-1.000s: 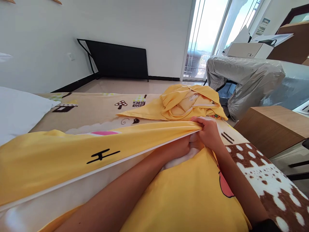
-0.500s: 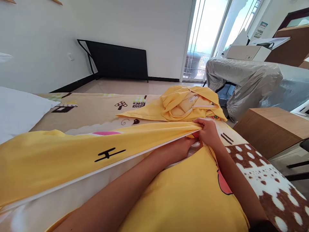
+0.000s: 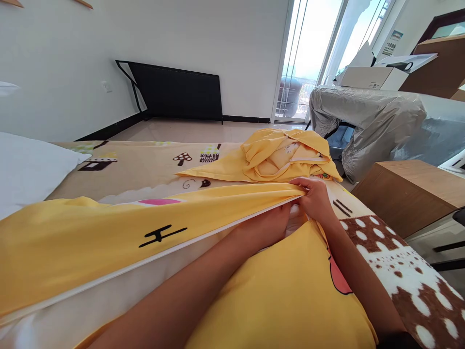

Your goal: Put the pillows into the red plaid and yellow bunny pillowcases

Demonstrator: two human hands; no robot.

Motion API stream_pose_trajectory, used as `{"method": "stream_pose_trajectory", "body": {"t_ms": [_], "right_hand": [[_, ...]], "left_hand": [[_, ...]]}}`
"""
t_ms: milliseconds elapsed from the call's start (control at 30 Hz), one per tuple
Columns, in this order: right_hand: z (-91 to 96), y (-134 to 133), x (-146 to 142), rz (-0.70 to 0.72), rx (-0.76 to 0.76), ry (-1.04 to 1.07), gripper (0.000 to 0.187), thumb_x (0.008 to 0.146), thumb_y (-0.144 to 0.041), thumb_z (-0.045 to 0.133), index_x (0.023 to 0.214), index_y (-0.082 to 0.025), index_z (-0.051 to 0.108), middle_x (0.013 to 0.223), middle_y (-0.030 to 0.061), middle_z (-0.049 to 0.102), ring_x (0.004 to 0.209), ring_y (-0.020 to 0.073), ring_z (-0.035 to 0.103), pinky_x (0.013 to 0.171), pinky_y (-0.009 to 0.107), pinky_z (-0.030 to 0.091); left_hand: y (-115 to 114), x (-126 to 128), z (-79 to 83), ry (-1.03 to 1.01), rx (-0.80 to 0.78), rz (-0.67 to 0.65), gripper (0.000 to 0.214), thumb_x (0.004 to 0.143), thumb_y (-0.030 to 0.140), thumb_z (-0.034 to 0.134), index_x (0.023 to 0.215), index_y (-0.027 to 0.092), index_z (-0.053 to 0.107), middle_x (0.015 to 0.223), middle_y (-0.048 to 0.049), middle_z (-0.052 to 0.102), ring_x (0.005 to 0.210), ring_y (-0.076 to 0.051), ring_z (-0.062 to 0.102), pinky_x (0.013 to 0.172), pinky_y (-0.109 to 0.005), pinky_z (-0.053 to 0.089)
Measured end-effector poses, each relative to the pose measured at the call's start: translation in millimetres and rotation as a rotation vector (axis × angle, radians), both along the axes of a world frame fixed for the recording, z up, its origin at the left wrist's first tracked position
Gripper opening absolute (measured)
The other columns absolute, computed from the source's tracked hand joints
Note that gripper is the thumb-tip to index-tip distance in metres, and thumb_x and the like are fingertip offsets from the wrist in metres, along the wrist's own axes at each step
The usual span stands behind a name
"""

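A yellow pillowcase with black marks lies stretched across the bed in front of me, with a white pillow inside its open edge. My right hand pinches the upper flap of the pillowcase at its far corner and lifts it. My left hand reaches inside the opening under that flap, against the pillow's corner; its fingers are hidden by the cloth. A second, crumpled yellow pillowcase lies just beyond my hands.
The bed carries a beige patterned sheet and a brown-and-white spotted blanket at the right. A white pillow lies at the left. A wooden bedside cabinet and a plastic-wrapped sofa stand to the right.
My hands have barely shifted at the pillowcase corner. My left hand has pushed a little deeper under the flap, and less white pillow shows there.
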State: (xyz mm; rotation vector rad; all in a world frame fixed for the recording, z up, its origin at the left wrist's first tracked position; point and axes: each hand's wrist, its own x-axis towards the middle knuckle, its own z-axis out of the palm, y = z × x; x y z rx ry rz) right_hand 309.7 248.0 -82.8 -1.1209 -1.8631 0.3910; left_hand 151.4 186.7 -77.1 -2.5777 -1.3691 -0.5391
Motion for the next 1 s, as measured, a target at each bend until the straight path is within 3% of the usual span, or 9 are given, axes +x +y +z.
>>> {"method": "stream_pose_trajectory", "body": {"t_ms": [100,300,600,800,1000], "right_hand": [[1.4,-1.0,-0.8,-0.003,-0.011,-0.004,0.040,0.054,-0.009,0.049,0.084,-0.018,0.074,0.075,0.0000,0.071,0.072,0.0182,0.063,0.065,0.024,0.045],[2.5,-2.7,-3.5,0.046,-0.055,0.040,0.040,0.056,-0.010,0.049,0.084,-0.018,0.075,0.078,0.0013,0.072,0.077,0.0200,0.065,0.068,0.025,0.047],[-0.8,-2.3,-3.8,0.083,-0.075,0.062,0.044,0.054,-0.008,0.046,0.086,-0.019,0.075,0.079,0.0002,0.072,0.079,0.0200,0.065,0.070,0.026,0.048],[6.0,-7.0,-3.6,-0.055,0.096,-0.164,0.045,0.055,-0.005,0.044,0.088,-0.018,0.072,0.085,0.0041,0.065,0.081,0.0181,0.059,0.074,0.026,0.043],[8.9,-11.4,-2.7,-0.127,0.059,-0.420,0.037,0.058,-0.004,0.041,0.083,-0.015,0.066,0.081,0.0064,0.060,0.073,0.0174,0.053,0.066,0.024,0.037]], "left_hand": [[3.6,-0.6,0.6,-0.065,-0.071,-0.042,0.047,0.085,0.028,0.045,0.130,0.015,0.046,0.114,-0.0136,0.065,0.106,-0.026,0.061,0.101,-0.040,0.041],[9.3,-0.6,0.7,-0.153,-0.216,-0.075,0.054,0.080,0.027,0.052,0.132,0.018,0.043,0.120,-0.0109,0.062,0.110,-0.025,0.057,0.102,-0.040,0.041],[11.9,5.5,1.6,-0.127,-0.259,-0.014,0.048,0.082,0.025,0.048,0.129,0.016,0.046,0.119,-0.0131,0.061,0.112,-0.026,0.056,0.103,-0.041,0.039],[9.8,6.5,1.5,-0.096,-0.216,0.021,0.049,0.083,0.025,0.049,0.131,0.017,0.044,0.121,-0.0117,0.062,0.114,-0.025,0.055,0.104,-0.038,0.038],[11.9,7.3,-3.1,-0.118,-0.246,0.027,0.048,0.084,0.026,0.046,0.131,0.018,0.045,0.128,-0.0104,0.058,0.121,-0.025,0.050,0.106,-0.039,0.036]]}}
